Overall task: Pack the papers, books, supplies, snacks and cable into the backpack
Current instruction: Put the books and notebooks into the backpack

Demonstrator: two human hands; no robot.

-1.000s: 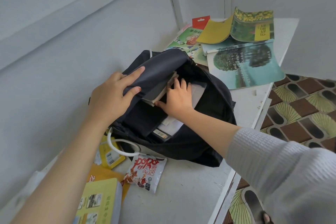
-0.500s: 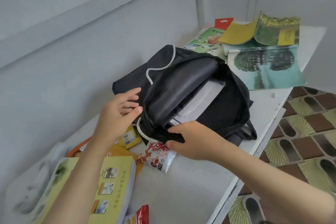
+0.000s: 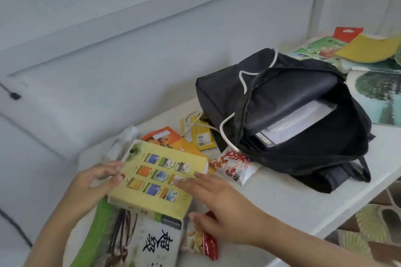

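Note:
The black backpack (image 3: pixel 293 147) lies open on the white table (image 3: pixel 282 204), with white papers (image 3: pixel 299 119) showing in its mouth. A yellow-green book (image 3: pixel 156 178) sits at the front left, on top of a white book with black characters (image 3: pixel 152 243). My left hand (image 3: pixel 95 182) grips the yellow-green book's left edge. My right hand (image 3: pixel 219 199) rests straight fingers on its right side, thumb by its lower corner. A white-and-red snack packet (image 3: pixel 234 167) lies against the backpack's front.
An orange packet (image 3: pixel 171 138) and a yellow packet (image 3: pixel 200 136) lie behind the book, and a red snack packet (image 3: pixel 206 238) by my right thumb. More books (image 3: pixel 377 93) are stacked at the far right. The table edge drops to patterned floor (image 3: pixel 368 234).
Both hands have left the backpack and moved to the front left onto the yellow-green book. The view has swung left, and the backpack stays open.

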